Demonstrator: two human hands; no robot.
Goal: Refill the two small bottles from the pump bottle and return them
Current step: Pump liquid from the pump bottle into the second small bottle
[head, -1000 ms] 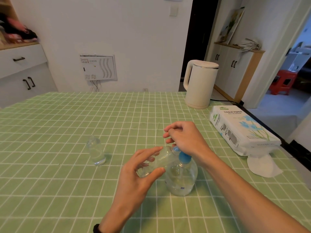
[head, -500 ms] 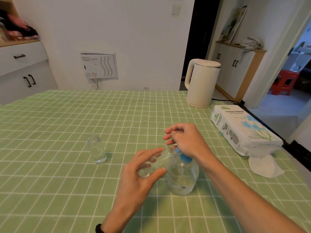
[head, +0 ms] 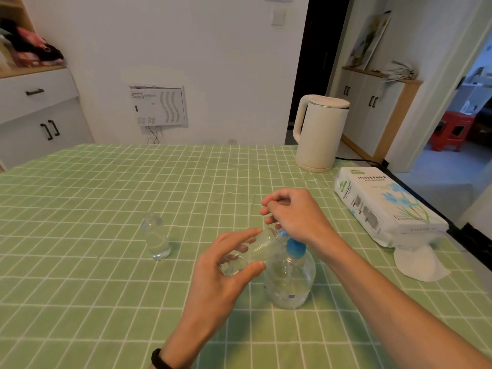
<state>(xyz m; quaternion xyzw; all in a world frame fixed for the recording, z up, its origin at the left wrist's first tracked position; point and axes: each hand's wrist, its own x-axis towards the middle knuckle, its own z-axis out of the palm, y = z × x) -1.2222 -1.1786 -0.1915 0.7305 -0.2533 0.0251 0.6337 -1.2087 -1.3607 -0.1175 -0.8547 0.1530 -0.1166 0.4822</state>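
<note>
I look down on the table (head: 80, 209), which is spread with a green checked cloth. At its far right stands a cream kettle (head: 322, 133). Nearer on the right lies a tissue pack (head: 383, 206), with a loose tissue (head: 418, 265) at its near end. Neither matters to the job.

The pump bottle (head: 290, 280) stands near me, right of centre. It is squat and clear, has a blue collar, and holds some liquid. I judge its wide base steady, though an off-centre push on the pump could rock it, so pressure should go straight down.

My right hand (head: 298, 217) sits over the pump head with its fingers curled. I cannot tell whether it clasps the head or only bears down on it.

My left hand (head: 218, 283) grasps the tilted small bottle (head: 255, 249) around its body, thumb on the near side and fingers on the far side. The bottle's mouth is up against the nozzle.

This bottle looks light, smooth and rigid, and whether it is glass or plastic I cannot say. It would turn slippery if liquid runs down it. Mid-body is the right place to hold it, since that leaves the neck free.

The standing small bottle (head: 155, 237) waits upright, uncapped and well apart to the left. It has a little liquid at the bottom. I judge it easy to knock over, so I would take it low round the body.
</note>
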